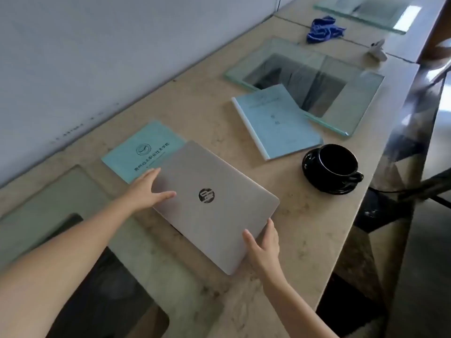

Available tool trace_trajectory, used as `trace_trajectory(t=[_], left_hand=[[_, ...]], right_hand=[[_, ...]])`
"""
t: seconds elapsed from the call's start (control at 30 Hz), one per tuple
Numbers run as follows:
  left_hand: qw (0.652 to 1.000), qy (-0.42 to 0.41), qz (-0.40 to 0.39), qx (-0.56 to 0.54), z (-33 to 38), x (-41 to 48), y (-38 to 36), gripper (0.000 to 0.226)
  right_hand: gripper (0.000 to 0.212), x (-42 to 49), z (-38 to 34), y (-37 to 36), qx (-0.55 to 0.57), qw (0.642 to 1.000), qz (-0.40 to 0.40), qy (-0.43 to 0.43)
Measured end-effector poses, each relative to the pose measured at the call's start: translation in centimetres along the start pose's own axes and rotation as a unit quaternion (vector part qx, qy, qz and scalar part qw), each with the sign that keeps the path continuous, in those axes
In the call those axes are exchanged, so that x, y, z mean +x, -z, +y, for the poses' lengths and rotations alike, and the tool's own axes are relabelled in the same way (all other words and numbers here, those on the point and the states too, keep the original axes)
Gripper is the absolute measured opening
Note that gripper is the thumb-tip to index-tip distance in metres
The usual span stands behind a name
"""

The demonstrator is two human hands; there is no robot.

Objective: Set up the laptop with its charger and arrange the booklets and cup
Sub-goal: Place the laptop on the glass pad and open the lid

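A closed silver laptop (214,203) lies at an angle on the beige stone counter (305,228). My left hand (148,189) holds its far left corner, thumb on the lid. My right hand (263,245) grips its near right edge, thumb on top. The laptop's far corner overlaps a teal booklet (139,152) with a round emblem. Further right a light blue booklet (275,120) lies partly on a glass pane. A black cup (338,162) sits on a black saucer (310,167) near the counter's right edge. No charger is visible.
Glass panes are set in the counter: one at the back (351,98), one at the near left (48,203), one at the far end (366,11). A blue cloth (322,29) and a small white object (378,51) lie far back. A white wall (97,45) borders the left.
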State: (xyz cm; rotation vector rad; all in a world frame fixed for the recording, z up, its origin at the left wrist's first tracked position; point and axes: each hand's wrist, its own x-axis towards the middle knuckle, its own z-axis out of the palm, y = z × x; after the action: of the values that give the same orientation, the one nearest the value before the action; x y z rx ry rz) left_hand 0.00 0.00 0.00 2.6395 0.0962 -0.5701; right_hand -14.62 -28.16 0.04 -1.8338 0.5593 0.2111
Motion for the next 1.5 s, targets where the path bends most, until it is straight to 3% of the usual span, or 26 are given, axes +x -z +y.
trace_trajectory(t=[0.13,0.3,0.47,0.63,0.8,1.03,1.4,1.5], left_hand=[[0.999,0.044,0.030,0.014,-0.7,3.3,-0.4,0.104],[0.996,0.053,0.053,0.037,-0.8,4.7,-1.4,0.112],[0.995,0.060,0.059,0.059,1.0,5.0,-1.6,0.109],[0.992,0.096,0.077,0.012,1.5,5.0,-1.6,0.104],[0.987,0.135,0.058,-0.060,1.2,5.3,-1.0,0.096],[0.976,0.167,0.095,-0.106,1.1,1.7,-1.7,0.093],[0.924,0.227,0.262,-0.165,-3.1,-12.2,1.1,0.073],[0.900,0.260,0.290,-0.194,-5.3,-17.4,0.9,0.068]], right_hand=[[0.070,1.1,0.4,-0.8,0.041,0.999,0.006,-0.008],[0.078,2.1,0.6,-1.8,-0.002,0.999,-0.014,-0.033],[0.079,1.9,0.3,-1.7,0.083,0.994,0.002,-0.064],[0.075,2.1,0.2,-1.7,0.156,0.982,0.011,-0.103],[0.055,2.7,0.7,-1.2,0.215,0.964,0.042,-0.151],[0.049,3.4,1.0,-0.6,0.235,0.949,0.078,-0.193],[0.026,0.0,-1.9,-2.2,0.121,0.984,-0.065,-0.115],[0.010,-1.0,-3.5,-3.8,0.095,0.987,-0.107,-0.069]])
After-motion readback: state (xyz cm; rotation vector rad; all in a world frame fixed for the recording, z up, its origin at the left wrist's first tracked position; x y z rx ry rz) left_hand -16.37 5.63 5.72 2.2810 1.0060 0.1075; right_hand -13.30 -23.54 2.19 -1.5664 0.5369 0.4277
